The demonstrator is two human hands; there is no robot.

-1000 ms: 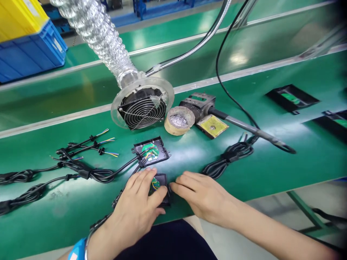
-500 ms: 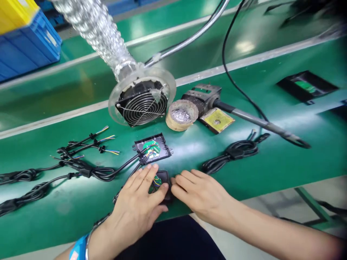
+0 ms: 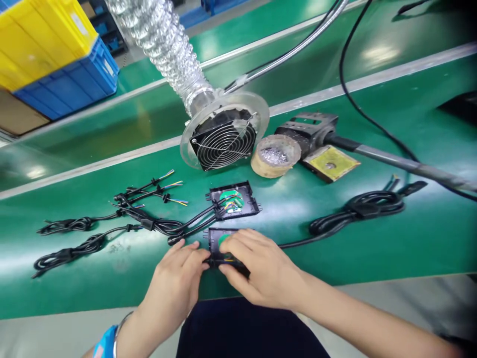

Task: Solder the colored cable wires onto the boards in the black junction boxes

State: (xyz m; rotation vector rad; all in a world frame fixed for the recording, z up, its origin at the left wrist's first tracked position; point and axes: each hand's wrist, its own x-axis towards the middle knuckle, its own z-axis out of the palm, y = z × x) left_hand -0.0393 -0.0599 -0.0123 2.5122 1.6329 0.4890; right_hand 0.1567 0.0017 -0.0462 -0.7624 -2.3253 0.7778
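Observation:
A small black plastic case (image 3: 214,239) with a green circuit board inside lies near the bench's front edge. My left hand (image 3: 179,276) pinches its left front corner, where a cable may also be under the fingers. Over the case, my right hand (image 3: 263,266) is curled, thumb at the front wall and fingers inside by thin coloured wires (image 3: 229,259); it partly hides the board. Just behind sits a second open black case (image 3: 253,199), its round green board (image 3: 231,200) wired to two black cables (image 3: 197,221) from the left.
Several black cables with stripped coloured ends (image 3: 175,185) lie left; a coiled cable (image 3: 368,209) lies right. Behind stand a fume extractor fan (image 3: 225,146), a tub of solder scraps (image 3: 276,156), a soldering iron stand (image 3: 309,129) and a yellow sponge (image 3: 331,164). Yellow bins (image 3: 44,40) stand far left.
My right hand has moved from beside the lower case onto it. My left hand has drawn back to its left corner, its fingers now pinched. The camera view has shifted.

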